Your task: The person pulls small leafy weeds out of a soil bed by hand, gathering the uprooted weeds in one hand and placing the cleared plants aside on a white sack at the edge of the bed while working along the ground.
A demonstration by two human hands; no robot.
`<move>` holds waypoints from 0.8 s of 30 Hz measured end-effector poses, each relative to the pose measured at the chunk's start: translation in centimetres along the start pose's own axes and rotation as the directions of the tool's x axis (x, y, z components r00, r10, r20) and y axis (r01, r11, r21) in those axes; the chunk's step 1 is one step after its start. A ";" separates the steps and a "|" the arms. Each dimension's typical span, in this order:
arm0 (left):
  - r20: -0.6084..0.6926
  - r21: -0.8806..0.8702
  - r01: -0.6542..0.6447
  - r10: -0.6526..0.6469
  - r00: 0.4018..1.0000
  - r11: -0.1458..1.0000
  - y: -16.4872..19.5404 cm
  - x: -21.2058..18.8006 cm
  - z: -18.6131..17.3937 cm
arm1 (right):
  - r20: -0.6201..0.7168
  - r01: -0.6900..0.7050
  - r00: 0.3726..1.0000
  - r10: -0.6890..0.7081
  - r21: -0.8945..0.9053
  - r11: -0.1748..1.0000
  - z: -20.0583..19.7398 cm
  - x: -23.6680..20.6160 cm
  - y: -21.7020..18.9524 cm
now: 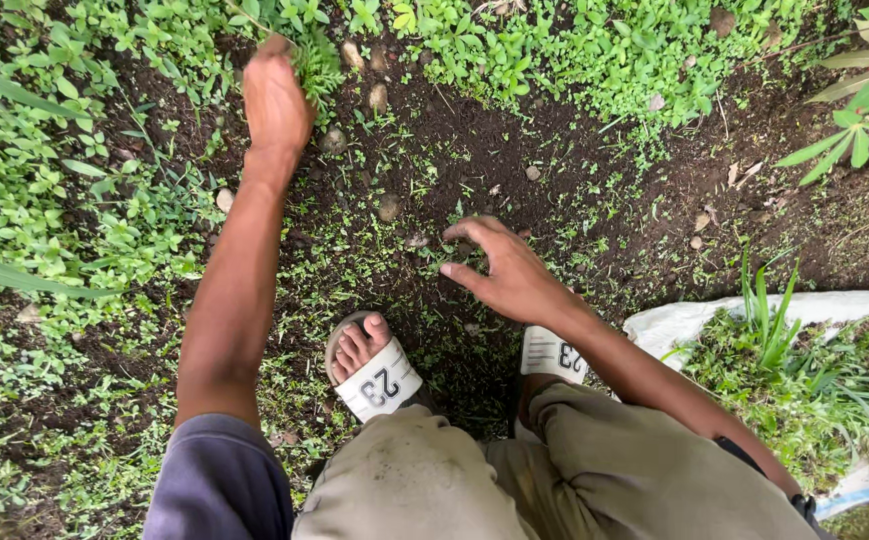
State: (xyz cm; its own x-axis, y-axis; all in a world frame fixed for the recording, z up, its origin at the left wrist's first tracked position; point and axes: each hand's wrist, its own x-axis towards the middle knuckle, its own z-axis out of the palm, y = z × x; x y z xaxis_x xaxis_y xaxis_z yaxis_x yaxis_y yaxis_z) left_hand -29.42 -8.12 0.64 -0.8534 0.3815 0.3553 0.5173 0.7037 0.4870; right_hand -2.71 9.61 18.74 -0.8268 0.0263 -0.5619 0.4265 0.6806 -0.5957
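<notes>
Here the left hand (276, 100) grips a weed clump (312, 62) at eleven o'clock, right hand (502, 272) loosely spread; damp stems could snap, leaving roots behind.

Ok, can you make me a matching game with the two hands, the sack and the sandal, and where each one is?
Things:
1. left hand
2. right hand
3. white sack
4. sandal

Places:
A. lying at the right, full of pulled green plants
B. stretched far out, gripping a tuft of weeds
C. on a foot, on the dark soil
D. hovering low over bare soil, fingers curled and open

Pairs: 1-B, 2-D, 3-A, 4-C
</notes>
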 end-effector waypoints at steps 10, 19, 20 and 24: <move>0.037 -0.341 0.169 -0.166 0.985 0.925 -3.8 -1.3 -5.8 | 0.078 -0.036 0.996 0.037 -0.013 0.999 -0.1 0.1 -3.8; -0.122 -0.074 -0.029 0.019 0.992 0.997 -2.2 5.9 -2.3 | 0.091 -0.045 0.995 0.047 -0.025 0.999 -1.2 0.9 -4.1; -0.173 -0.036 0.002 -0.008 0.985 0.999 -1.8 6.3 -1.6 | 0.098 -0.034 0.995 0.035 -0.010 0.999 -1.5 0.9 -4.0; 0.080 -0.181 0.150 -0.138 0.987 0.972 -1.7 6.0 -1.3 | 0.150 -0.034 0.988 0.028 0.035 0.999 -2.0 0.4 -3.5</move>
State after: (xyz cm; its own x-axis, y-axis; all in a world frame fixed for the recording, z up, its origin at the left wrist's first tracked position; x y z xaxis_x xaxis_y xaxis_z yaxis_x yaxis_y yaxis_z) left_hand -35.37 -7.79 3.03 -0.9188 0.3278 0.2198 0.3863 0.6331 0.6708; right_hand -5.24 8.70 21.79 -0.7501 -0.0641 -0.6582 0.4671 0.6531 -0.5960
